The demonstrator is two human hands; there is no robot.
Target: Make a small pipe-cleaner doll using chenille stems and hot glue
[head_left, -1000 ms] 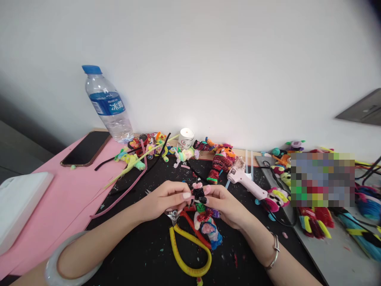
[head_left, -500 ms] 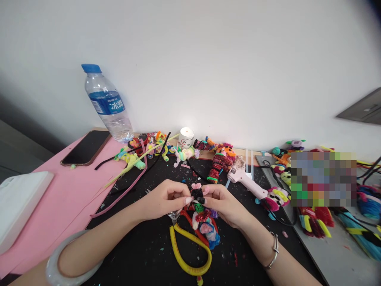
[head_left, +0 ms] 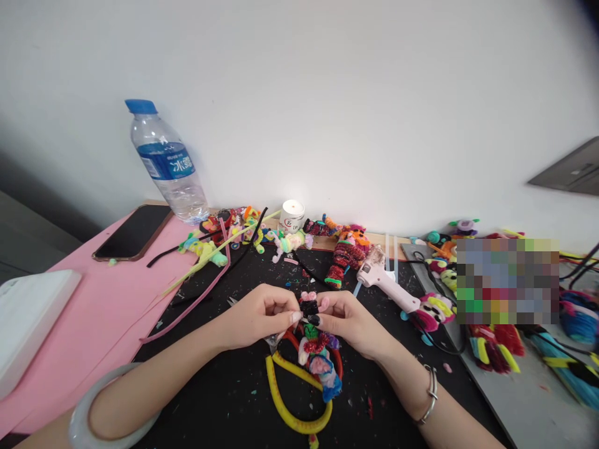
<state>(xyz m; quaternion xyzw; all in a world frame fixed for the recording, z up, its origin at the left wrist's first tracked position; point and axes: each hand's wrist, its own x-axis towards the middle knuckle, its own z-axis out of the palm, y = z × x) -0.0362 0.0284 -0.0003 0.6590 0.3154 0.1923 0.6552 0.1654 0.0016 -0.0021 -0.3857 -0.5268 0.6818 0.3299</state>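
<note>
Above the black work mat point(head_left: 224, 399), my two hands meet at a small black and pink fuzzy pipe-cleaner piece point(head_left: 309, 307). My left hand point(head_left: 266, 315) pinches its left side between thumb and forefinger. From the right, my right hand point(head_left: 349, 318) grips it the same way, with the dark-nailed thumb in front. Just below the fingertips are a colourful pipe-cleaner doll point(head_left: 322, 368) with green, red and blue parts and scissors point(head_left: 299, 426) with a yellow loop handle. The scissors' blades are partly hidden under my left hand.
A pale pink glue gun point(head_left: 388, 287) lies to the right, near several fuzzy dolls point(head_left: 346, 252). At the back stand a white cup-like container point(head_left: 292, 216) and a water bottle point(head_left: 166, 162). A phone point(head_left: 133, 232) and white box point(head_left: 35, 330) rest on pink paper point(head_left: 98, 312).
Both hands stay pinched together, shifting only slightly. The black and pink piece has turned a little in the fingers. The view has moved marginally.
</note>
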